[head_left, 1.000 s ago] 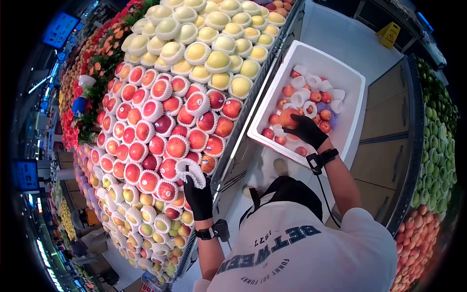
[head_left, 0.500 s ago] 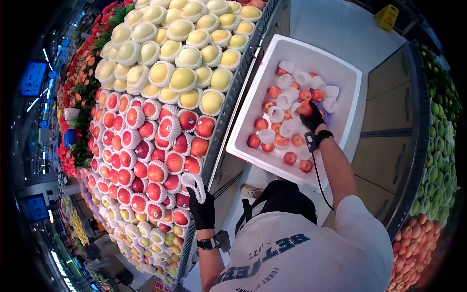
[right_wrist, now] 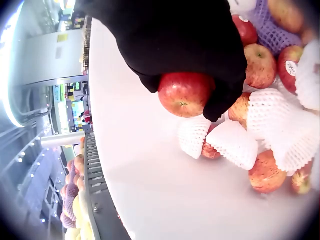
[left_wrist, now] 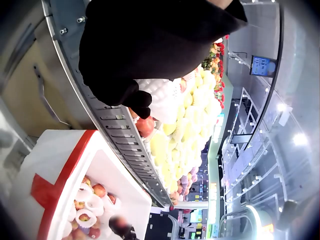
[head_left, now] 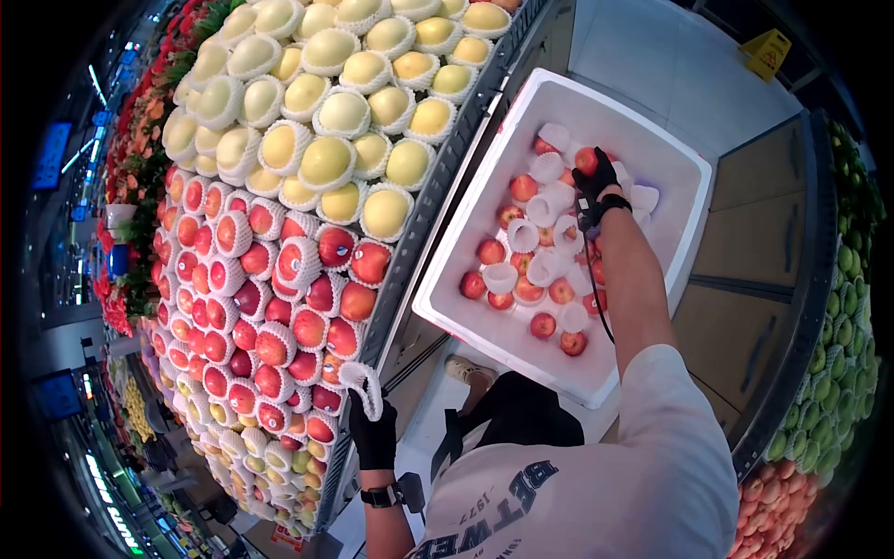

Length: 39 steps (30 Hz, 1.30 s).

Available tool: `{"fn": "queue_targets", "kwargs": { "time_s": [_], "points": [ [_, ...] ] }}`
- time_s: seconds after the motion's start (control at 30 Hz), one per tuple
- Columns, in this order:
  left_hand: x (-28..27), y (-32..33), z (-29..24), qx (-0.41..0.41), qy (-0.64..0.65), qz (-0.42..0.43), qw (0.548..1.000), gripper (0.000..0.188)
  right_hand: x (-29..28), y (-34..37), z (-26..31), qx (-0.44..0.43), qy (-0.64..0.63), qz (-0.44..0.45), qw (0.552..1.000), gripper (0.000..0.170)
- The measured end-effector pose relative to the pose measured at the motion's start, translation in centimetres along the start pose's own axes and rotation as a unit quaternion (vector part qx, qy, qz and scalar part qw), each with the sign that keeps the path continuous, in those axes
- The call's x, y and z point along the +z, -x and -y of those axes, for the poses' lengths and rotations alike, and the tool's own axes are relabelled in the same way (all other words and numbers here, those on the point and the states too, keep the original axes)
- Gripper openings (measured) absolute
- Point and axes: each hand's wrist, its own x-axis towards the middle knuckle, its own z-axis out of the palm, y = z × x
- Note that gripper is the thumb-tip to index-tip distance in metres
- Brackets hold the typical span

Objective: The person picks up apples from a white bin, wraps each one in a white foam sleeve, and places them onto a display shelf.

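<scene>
The right hand (head_left: 601,177) grips an apple (right_wrist: 184,94) toward the box's (head_left: 652,135) twelve o'clock; the left hand (head_left: 374,433), at seven o'clock, pinches a net (left_wrist: 159,100). If the fingers loosen, the apple (quite glossy) may drop and bruise.

Apples (head_left: 543,325) and nets (head_left: 500,278) in 1 box (head_left: 684,186), right of the fruit stand (head_left: 417,224)

Right fingers (right_wrist: 226,97) partly hide a red apple (right_wrist: 182,95).

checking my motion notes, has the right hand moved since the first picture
Yes: judged against the white box in the head view, the right hand has moved toward the box's far end.
</scene>
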Motion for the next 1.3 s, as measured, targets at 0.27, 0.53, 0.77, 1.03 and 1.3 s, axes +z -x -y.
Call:
{"fn": "queue_targets", "kwargs": {
  "time_s": [0.27, 0.53, 0.77, 1.03, 1.3],
  "points": [
    [2.5, 0.1, -0.5, 0.081, -0.307, -0.026, 0.948, 0.034, -0.4, -1.0, 0.5, 0.07, 0.041, 0.064, 0.995, 0.084],
    [3.7, -1.5, -1.6, -0.017, -0.076, 0.039, 0.996, 0.035, 1.8, 2.5, -1.5, 0.119, -0.292, 0.086, 0.945, 0.051],
    [10.2, -3.0, -2.9, -0.021, -0.066, 0.137, 0.988, 0.045, 3.2, 14.8, 9.9, 0.033, -0.437, 0.38, 0.814, 0.026],
    [14.6, -2.4, -1.4, -0.042, -0.153, 0.193, 0.968, 0.044, 2.5, 27.2, 19.8, -0.211, -0.361, 0.468, 0.778, 0.043],
    [14.9, -0.8, -2.0, -0.082, -0.174, 0.192, 0.962, 0.05, 0.0, 25.1, 15.0, 0.026, -0.29, 0.369, 0.883, 0.047]
  ]
}}
